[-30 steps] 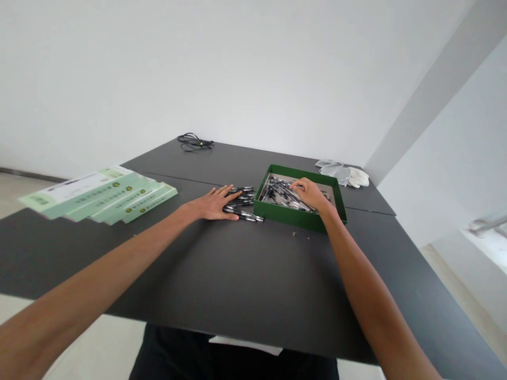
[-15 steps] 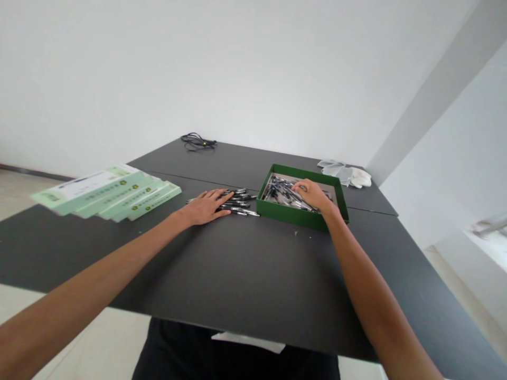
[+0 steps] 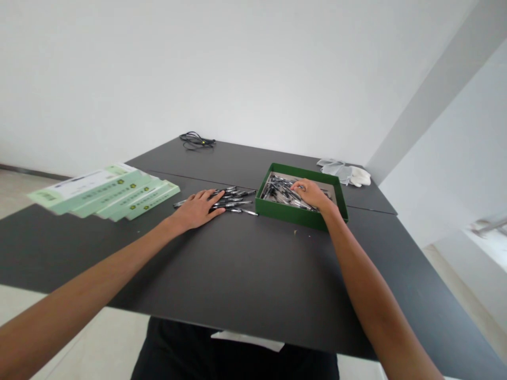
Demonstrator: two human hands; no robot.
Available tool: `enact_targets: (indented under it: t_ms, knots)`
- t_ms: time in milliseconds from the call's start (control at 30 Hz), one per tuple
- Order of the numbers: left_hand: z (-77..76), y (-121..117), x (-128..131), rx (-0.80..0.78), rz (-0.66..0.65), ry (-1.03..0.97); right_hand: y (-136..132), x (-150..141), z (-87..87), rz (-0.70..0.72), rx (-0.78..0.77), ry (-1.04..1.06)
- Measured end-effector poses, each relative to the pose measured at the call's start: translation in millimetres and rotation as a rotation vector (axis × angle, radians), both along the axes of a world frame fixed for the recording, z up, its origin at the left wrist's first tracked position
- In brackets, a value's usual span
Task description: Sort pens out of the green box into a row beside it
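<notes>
My left hand (image 3: 197, 209) lies flat and open, fingers spread, on a loose pile of pens (image 3: 233, 199) on the dark table. These pens have black and clear parts and lie in roughly the same direction; some are hidden under the palm and stick out beyond it. Inside a shallow green box (image 3: 293, 213), just right of that pile, more pens (image 3: 282, 190) lie jumbled. My right hand (image 3: 310, 193) reaches over the box's near wall, its fingers curled down among them. Whatever those fingertips hold, if anything, is hidden.
Several fanned green-and-white booklets or flat boxes (image 3: 106, 192) lie at the left of the table (image 3: 237, 274). A coiled black cable (image 3: 197, 141) sits at the back. White gloves (image 3: 359, 177) and crumpled clear plastic (image 3: 335, 168) lie at the back right, near the wall.
My left hand has slid left, away from the box, dragging and spreading pens along the table. My right hand has stayed in the box almost unmoved. The view has shifted slightly.
</notes>
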State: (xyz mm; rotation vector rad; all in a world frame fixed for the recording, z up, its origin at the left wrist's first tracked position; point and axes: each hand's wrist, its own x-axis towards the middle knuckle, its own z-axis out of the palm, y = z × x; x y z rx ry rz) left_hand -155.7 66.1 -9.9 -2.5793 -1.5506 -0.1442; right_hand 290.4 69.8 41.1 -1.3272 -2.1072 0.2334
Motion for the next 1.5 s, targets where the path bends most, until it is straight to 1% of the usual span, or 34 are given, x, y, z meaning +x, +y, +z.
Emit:
enact_targets:
  t_ms: [133,333,433,500,533,567,633,667,733,767,833,900,967,1033,1100,1167,1233,1300,1400,1500]
  knots:
    - [0.8,3.7,-4.3,0.001,-0.002,0.011,1.4,1.2,-2.2,0.002,-0.002,-0.011]
    - [-5.9,14.1,-15.6,0.041,0.015,0.001,5.2,4.8,-6.0,0.042,0.007,-0.035]
    - [-7.8,16.4,-18.5,0.049,0.030,-0.010,5.0,5.1,-5.9,0.039,0.012,-0.041]
    - [-6.5,16.9,-18.0,0.086,0.011,-0.025,4.4,4.7,-5.4,0.032,0.012,-0.042]
    - [-4.7,16.8,-16.6,0.110,-0.025,-0.033,4.1,4.5,-5.2,0.030,0.012,-0.042]
    - [-2.0,16.6,-14.1,0.132,-0.082,-0.040,4.0,4.3,-5.0,0.029,0.013,-0.043]
    - [5.2,15.4,-5.1,0.152,-0.244,-0.040,3.9,4.0,-4.9,0.033,0.017,-0.046]
    - [9.2,14.4,1.6,0.150,-0.326,-0.032,3.9,4.0,-5.0,0.036,0.021,-0.045]
    - [16.0,11.7,18.5,0.153,-0.444,-0.013,4.0,4.3,-5.0,0.037,0.027,-0.043]
    - [18.1,10.2,28.0,0.157,-0.480,-0.003,3.9,4.5,-5.0,0.033,0.028,-0.043]
    - [19.4,7.4,46.1,0.186,-0.509,-0.002,3.5,4.8,-4.7,0.027,0.023,-0.044]
    - [17.8,5.1,60.0,0.225,-0.493,-0.005,3.0,4.9,-4.3,0.025,0.016,-0.042]
    - [16.3,1.9,67.9,0.246,-0.496,0.003,2.8,4.8,-4.0,0.027,0.010,-0.040]
    - [16.9,-4.2,70.4,0.233,-0.554,0.018,2.9,4.6,-3.8,0.023,0.003,-0.043]
    - [19.9,-14.3,69.9,0.185,-0.658,0.031,3.4,4.3,-3.9,0.020,-0.002,-0.047]
    - [24.0,-28.6,68.7,0.123,-0.757,0.040,4.0,4.1,-4.2,0.024,0.004,-0.047]
    - [27.8,-45.6,68.1,0.071,-0.810,0.042,4.5,4.0,-4.6,0.034,0.015,-0.043]
    - [30.4,-63.1,68.1,0.014,-0.817,-0.003,4.6,4.1,-5.0,0.044,0.019,-0.038]
    - [31.0,-84.0,66.9,-0.038,-0.777,-0.129,4.7,4.9,-5.6,0.048,0.018,-0.033]
    - [27.7,-90.1,59.7,-0.065,-0.675,-0.194,5.1,6.0,-6.2,0.038,0.011,-0.036]
